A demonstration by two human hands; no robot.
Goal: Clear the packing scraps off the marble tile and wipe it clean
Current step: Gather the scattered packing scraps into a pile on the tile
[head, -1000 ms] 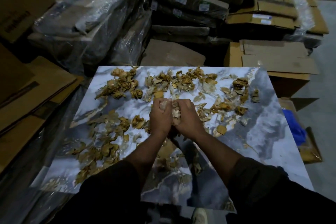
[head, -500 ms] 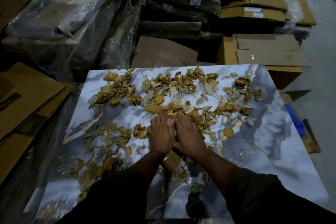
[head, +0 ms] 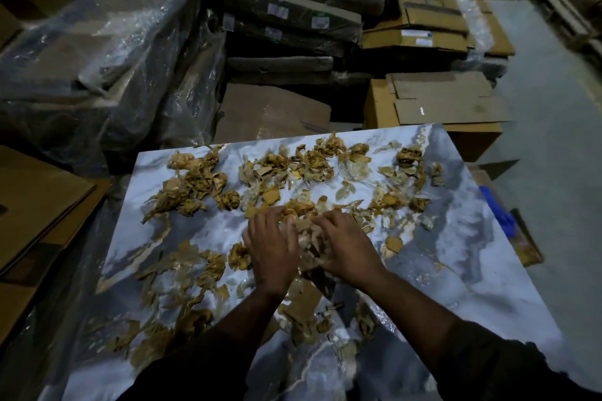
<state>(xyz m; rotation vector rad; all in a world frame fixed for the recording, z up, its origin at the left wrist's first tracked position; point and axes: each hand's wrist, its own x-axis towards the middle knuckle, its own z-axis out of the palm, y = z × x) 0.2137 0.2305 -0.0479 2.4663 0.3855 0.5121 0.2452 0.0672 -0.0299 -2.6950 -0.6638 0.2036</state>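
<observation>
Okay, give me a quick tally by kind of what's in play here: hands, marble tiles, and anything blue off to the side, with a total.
Hands: 2, the left hand and right hand, both down in the packing scraps
Marble tile: 1
Blue thing past the tile's right edge: 1, what it is cannot be told
Scraps: too many and too tangled to count
Total counted: 4

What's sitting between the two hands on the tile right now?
In the head view, a bunched heap of packing scraps fills the gap between the left hand and right hand, lying on the marble tile; both hands press against it.
</observation>
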